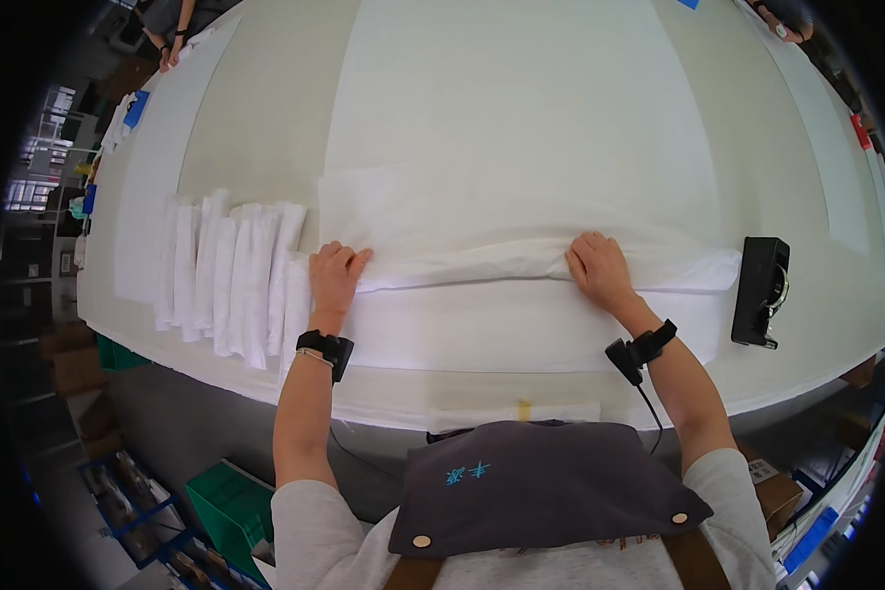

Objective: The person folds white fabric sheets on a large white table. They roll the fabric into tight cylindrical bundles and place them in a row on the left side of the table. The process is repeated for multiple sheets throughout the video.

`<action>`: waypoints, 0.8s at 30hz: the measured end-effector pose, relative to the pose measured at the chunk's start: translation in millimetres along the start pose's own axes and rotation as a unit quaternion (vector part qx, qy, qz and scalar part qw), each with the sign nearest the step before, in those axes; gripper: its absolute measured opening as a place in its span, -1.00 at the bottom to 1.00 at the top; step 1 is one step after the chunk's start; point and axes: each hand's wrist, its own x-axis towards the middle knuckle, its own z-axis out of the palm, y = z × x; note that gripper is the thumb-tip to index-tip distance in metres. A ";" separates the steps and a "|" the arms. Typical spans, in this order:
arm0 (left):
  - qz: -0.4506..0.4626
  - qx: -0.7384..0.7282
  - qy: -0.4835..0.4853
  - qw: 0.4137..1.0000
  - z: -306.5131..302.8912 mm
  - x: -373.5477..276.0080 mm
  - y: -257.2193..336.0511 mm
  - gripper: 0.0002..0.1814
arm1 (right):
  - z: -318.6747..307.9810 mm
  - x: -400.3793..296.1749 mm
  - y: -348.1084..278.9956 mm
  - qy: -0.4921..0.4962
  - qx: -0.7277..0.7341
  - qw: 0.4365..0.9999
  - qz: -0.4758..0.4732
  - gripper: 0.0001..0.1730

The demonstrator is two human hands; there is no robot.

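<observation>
A wide sheet of thin white fabric (pixel 516 133) lies across the table in front of me. Its near part is gathered into a long loose roll (pixel 479 265) running left to right. My left hand (pixel 333 276) grips the left end of this roll, thumb toward the right. With fingers curled over it, my right hand (pixel 599 269) holds the roll right of its middle. Beyond that hand, the roll's right end lies loose. Several narrow folded white cloth strips (pixel 228 280) lie side by side just left of my left hand. Both wrists carry black strapped devices.
A black tape dispenser (pixel 761 291) stands on the table (pixel 818 324) to the right. Other people's hands (pixel 171 57) work at the far left, and another hand (pixel 785 31) shows at the far right. A green crate (pixel 228 509) and blue racks (pixel 136 509) stand on the floor at left.
</observation>
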 end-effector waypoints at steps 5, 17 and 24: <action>-0.274 -0.005 -0.265 0.925 -11.3 29.6 -9.8 -0.68 | 2.8 -0.4 0.5 0.016 0.012 1.000 -0.003 -0.87; 0.064 -0.083 -0.100 0.989 -21.4 -18.4 38.5 -0.80 | -0.6 -0.5 -2.4 0.014 0.014 1.000 -0.003 -0.88; 0.011 -0.091 -0.120 0.989 -5.5 -5.4 31.0 -0.75 | -45.9 -40.4 35.0 0.026 -0.135 0.991 0.001 -0.84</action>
